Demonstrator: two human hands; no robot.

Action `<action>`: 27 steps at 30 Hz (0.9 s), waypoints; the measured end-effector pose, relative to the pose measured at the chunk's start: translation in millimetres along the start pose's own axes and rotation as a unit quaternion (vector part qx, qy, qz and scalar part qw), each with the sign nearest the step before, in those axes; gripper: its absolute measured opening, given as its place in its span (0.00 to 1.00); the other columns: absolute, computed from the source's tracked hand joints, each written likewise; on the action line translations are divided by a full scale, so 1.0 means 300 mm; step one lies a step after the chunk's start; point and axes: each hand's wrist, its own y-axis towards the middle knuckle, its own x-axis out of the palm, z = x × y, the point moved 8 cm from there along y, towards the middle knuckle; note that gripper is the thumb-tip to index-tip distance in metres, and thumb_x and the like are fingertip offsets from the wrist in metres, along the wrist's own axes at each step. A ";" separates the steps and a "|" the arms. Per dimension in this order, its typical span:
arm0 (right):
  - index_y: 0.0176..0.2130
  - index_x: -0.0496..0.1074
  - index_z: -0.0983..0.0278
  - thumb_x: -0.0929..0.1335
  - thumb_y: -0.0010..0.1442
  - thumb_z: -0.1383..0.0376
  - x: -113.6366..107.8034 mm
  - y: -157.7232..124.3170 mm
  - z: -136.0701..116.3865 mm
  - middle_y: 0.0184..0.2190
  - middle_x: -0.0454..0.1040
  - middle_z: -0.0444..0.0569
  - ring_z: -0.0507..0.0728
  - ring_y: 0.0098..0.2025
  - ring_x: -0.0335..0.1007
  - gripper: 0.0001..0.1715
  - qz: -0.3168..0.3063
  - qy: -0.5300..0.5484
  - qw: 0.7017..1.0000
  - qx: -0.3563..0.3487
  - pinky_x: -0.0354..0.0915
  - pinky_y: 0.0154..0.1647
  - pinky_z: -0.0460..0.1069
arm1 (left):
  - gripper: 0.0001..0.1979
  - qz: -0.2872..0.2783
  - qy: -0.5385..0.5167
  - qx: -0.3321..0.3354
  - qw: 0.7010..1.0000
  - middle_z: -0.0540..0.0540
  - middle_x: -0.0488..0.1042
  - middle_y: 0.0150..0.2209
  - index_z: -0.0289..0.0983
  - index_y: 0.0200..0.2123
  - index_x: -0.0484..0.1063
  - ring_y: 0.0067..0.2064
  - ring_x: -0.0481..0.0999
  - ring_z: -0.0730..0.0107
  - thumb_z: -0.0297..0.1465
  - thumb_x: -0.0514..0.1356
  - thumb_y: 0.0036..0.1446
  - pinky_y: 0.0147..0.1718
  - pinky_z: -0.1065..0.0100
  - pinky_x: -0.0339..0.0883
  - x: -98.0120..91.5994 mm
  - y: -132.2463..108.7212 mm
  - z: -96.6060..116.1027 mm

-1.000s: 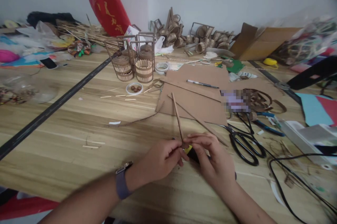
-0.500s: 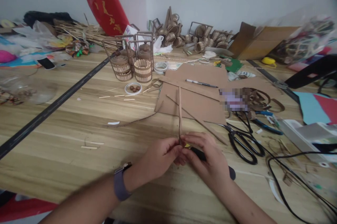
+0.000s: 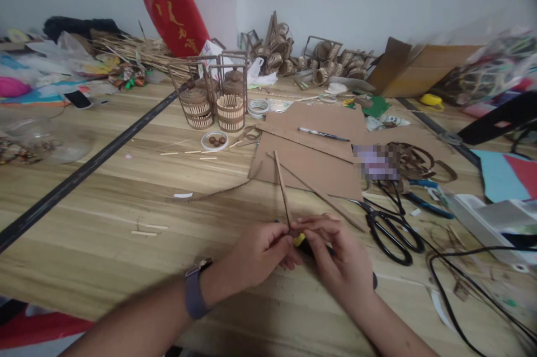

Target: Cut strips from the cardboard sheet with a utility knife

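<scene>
A thin brown wooden strip (image 3: 281, 183) stands out from my fingertips, its far end leaning left over the cardboard. My left hand (image 3: 266, 250), with a watch on the wrist, pinches the strip's near end between thumb and fingers. Close against it, my right hand (image 3: 338, 250) is closed at the same end, thumb and fingers pressed together there; the exact grip is partly hidden. Under my right hand lies a black-handled tool with a yellow part (image 3: 299, 240), mostly covered. A second brown strip (image 3: 319, 192) slants across the cardboard's front edge onto the table.
Brown cardboard (image 3: 302, 158) bears a pen (image 3: 323, 134). Black scissors (image 3: 388, 234), blue-handled pliers (image 3: 425, 200) and a black cable (image 3: 440, 284) lie right. Small slatted baskets (image 3: 230, 113) stand behind a white ring holding beads (image 3: 215, 141). An open carton (image 3: 423, 69) sits at the back.
The strip has tilted, its far end swinging left and nearer. Both hands have shifted slightly right in view, along with the whole scene. The fingers stay closed at its near end.
</scene>
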 end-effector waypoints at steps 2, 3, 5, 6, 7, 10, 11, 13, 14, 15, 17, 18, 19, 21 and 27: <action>0.38 0.69 0.56 0.66 0.67 0.66 -0.004 -0.002 0.013 0.33 0.81 0.45 0.55 0.36 0.79 0.04 0.006 0.011 0.999 0.029 0.74 0.35 0.50 | 0.21 0.001 0.005 -0.005 1.000 0.43 0.78 0.31 0.34 0.34 0.70 0.33 0.77 0.68 0.48 0.55 0.64 0.35 0.68 0.72 0.000 -0.001 -0.001; 0.38 0.69 0.56 0.66 0.67 0.66 -0.005 -0.003 0.015 0.33 0.82 0.45 0.54 0.36 0.79 0.04 0.009 0.015 0.999 0.033 0.74 0.35 0.49 | 0.21 0.002 0.004 -0.005 1.000 0.43 0.78 0.31 0.34 0.35 0.70 0.33 0.77 0.68 0.47 0.55 0.64 0.35 0.68 0.71 -0.001 -0.001 -0.002; 0.39 0.69 0.56 0.67 0.67 0.66 -0.007 -0.003 0.006 0.34 0.82 0.45 0.55 0.37 0.80 0.04 0.015 0.017 1.000 0.020 0.74 0.36 0.50 | 0.21 0.008 -0.005 -0.003 1.000 0.44 0.77 0.31 0.33 0.37 0.71 0.33 0.77 0.69 0.47 0.56 0.64 0.34 0.69 0.70 -0.005 0.001 -0.004; 0.39 0.69 0.57 0.67 0.66 0.67 -0.008 -0.002 0.001 0.34 0.82 0.45 0.55 0.37 0.80 0.04 0.016 0.014 1.000 0.010 0.74 0.37 0.51 | 0.22 0.010 -0.014 0.001 1.000 0.44 0.77 0.32 0.33 0.38 0.71 0.32 0.76 0.70 0.48 0.57 0.63 0.33 0.69 0.69 -0.007 0.003 -0.005; 0.39 0.70 0.57 0.67 0.66 0.67 -0.007 -0.002 -0.004 0.34 0.82 0.45 0.56 0.37 0.80 0.04 0.015 0.009 1.000 0.001 0.74 0.38 0.52 | 0.23 0.009 -0.025 0.004 1.000 0.44 0.77 0.32 0.33 0.39 0.72 0.32 0.75 0.71 0.50 0.58 0.62 0.32 0.70 0.68 -0.009 0.006 -0.006; 0.39 0.70 0.57 0.67 0.65 0.68 -0.002 -0.002 -0.012 0.34 0.82 0.45 0.57 0.38 0.80 0.04 0.005 0.003 1.000 -0.011 0.73 0.39 0.54 | 0.28 0.001 -0.062 0.007 0.998 0.45 0.75 0.33 0.33 0.39 0.71 0.32 0.73 0.71 0.55 0.59 0.59 0.31 0.70 0.67 -0.009 0.014 -0.011; 0.39 0.70 0.56 0.68 0.65 0.67 0.000 -0.002 -0.011 0.34 0.83 0.45 0.57 0.37 0.80 0.04 0.004 0.008 1.000 -0.007 0.74 0.39 0.54 | 0.29 -0.001 -0.071 0.004 0.997 0.45 0.75 0.33 0.33 0.39 0.71 0.32 0.73 0.71 0.56 0.60 0.57 0.32 0.70 0.68 -0.009 0.016 -0.013; 0.38 0.71 0.56 0.68 0.65 0.67 -0.001 -0.003 0.000 0.33 0.83 0.45 0.56 0.37 0.80 0.04 0.009 0.026 0.999 0.015 0.74 0.37 0.52 | 0.31 -0.004 -0.077 0.003 0.997 0.44 0.76 0.33 0.32 0.40 0.72 0.33 0.74 0.70 0.58 0.60 0.56 0.33 0.69 0.68 -0.009 0.017 -0.013; 0.38 0.71 0.56 0.68 0.65 0.66 -0.002 -0.003 0.009 0.33 0.82 0.45 0.56 0.36 0.80 0.03 0.014 0.039 0.999 0.033 0.74 0.35 0.51 | 0.31 -0.004 -0.074 0.003 0.997 0.44 0.76 0.34 0.32 0.40 0.73 0.33 0.74 0.70 0.58 0.60 0.56 0.33 0.69 0.68 -0.009 0.016 -0.012; 0.37 0.71 0.56 0.69 0.65 0.65 -0.002 -0.005 0.019 0.32 0.82 0.45 0.55 0.36 0.80 0.03 0.021 0.054 0.997 0.053 0.75 0.34 0.50 | 0.31 -0.001 -0.066 0.000 0.998 0.43 0.76 0.34 0.32 0.40 0.73 0.33 0.74 0.70 0.58 0.60 0.56 0.33 0.69 0.67 -0.011 0.015 -0.011; 0.35 0.72 0.57 0.69 0.65 0.63 -0.001 -0.008 0.039 0.31 0.82 0.46 0.55 0.34 0.80 0.04 0.034 0.087 0.991 0.091 0.75 0.33 0.49 | 0.30 0.007 -0.041 -0.010 0.999 0.44 0.76 0.32 0.32 0.38 0.74 0.31 0.73 0.71 0.57 0.59 0.57 0.32 0.69 0.66 -0.015 0.011 -0.012; 0.34 0.71 0.57 0.69 0.64 0.62 0.000 -0.010 0.047 0.30 0.82 0.46 0.55 0.34 0.80 0.05 0.041 0.102 0.988 0.106 0.75 0.32 0.49 | 0.29 0.011 -0.029 -0.017 0.999 0.44 0.76 0.32 0.32 0.36 0.74 0.31 0.72 0.71 0.56 0.59 0.57 0.32 0.69 0.66 -0.016 0.010 -0.014; 0.33 0.71 0.58 0.70 0.64 0.60 0.001 -0.013 0.055 0.30 0.81 0.46 0.55 0.33 0.80 0.07 0.046 0.114 0.985 0.120 0.75 0.32 0.49 | 0.28 0.014 -0.022 -0.023 0.999 0.44 0.76 0.31 0.32 0.35 0.74 0.30 0.72 0.71 0.55 0.59 0.58 0.31 0.69 0.66 -0.018 0.008 -0.015; 0.32 0.71 0.59 0.71 0.63 0.59 0.006 -0.017 0.064 0.28 0.81 0.46 0.55 0.31 0.80 0.09 0.048 0.129 0.981 0.139 0.75 0.30 0.48 | 0.26 0.016 -0.025 -0.029 0.999 0.43 0.76 0.31 0.32 0.35 0.74 0.31 0.73 0.71 0.52 0.60 0.57 0.32 0.69 0.66 -0.018 0.007 -0.017; 0.33 0.72 0.58 0.71 0.63 0.59 0.014 -0.025 0.056 0.28 0.80 0.45 0.54 0.30 0.78 0.09 0.043 0.112 0.985 0.127 0.73 0.29 0.47 | 0.20 0.018 -0.073 -0.037 0.996 0.45 0.76 0.30 0.33 0.33 0.73 0.28 0.71 0.73 0.46 0.63 0.55 0.30 0.69 0.65 -0.013 0.011 -0.015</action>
